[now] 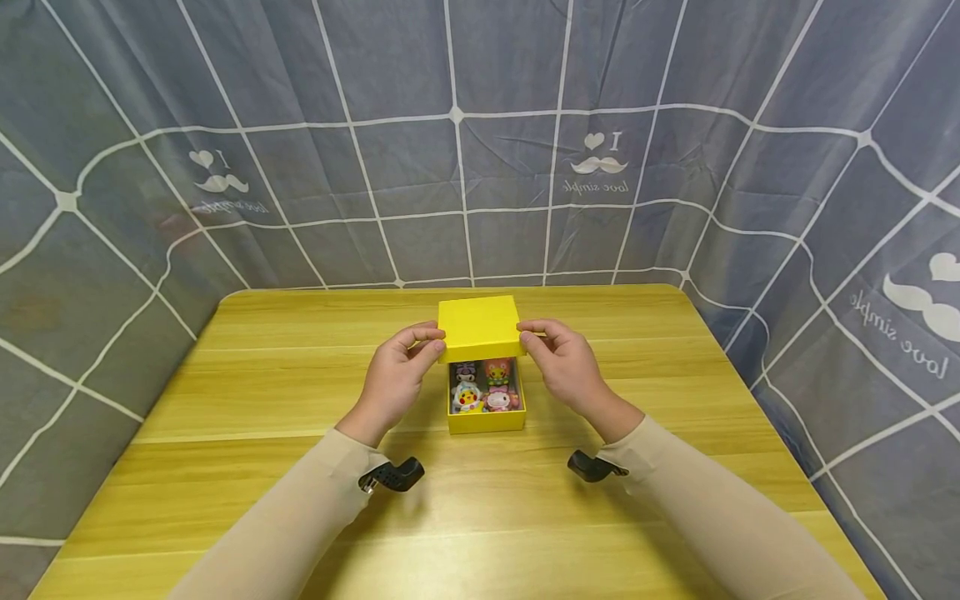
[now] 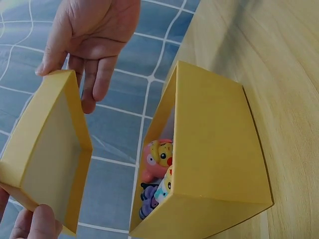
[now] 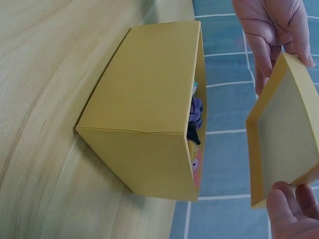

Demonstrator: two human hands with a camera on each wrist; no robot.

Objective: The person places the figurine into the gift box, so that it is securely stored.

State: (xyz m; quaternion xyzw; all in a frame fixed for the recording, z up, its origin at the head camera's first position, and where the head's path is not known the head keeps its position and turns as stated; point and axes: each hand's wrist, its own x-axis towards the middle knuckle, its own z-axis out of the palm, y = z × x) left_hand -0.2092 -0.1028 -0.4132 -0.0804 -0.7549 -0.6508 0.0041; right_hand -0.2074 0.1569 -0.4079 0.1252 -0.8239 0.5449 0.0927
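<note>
A yellow box lid (image 1: 478, 321) is held between both hands above a yellow box (image 1: 486, 423). My left hand (image 1: 392, 379) pinches the lid's left side between thumb and fingers. On the opposite side my right hand (image 1: 568, 371) pinches it the same way. The lid's pale inside faces down in both wrist views, apart from the box rim. Standing upright on the table, the box holds several small toy figures: a yellow-faced figure in white (image 1: 468, 398), a pink-and-white one (image 1: 498, 400), a pink-hooded one (image 1: 497, 372) and a purple-and-black one (image 1: 466, 372). The lid hides the box's far edge.
The wood-grain table (image 1: 300, 400) ends at a back edge behind the box. A grey-blue curtain (image 1: 510, 167) with white lines hangs behind it and on both sides. Dark wrist cameras (image 1: 401, 475) stick out inward from both sleeves.
</note>
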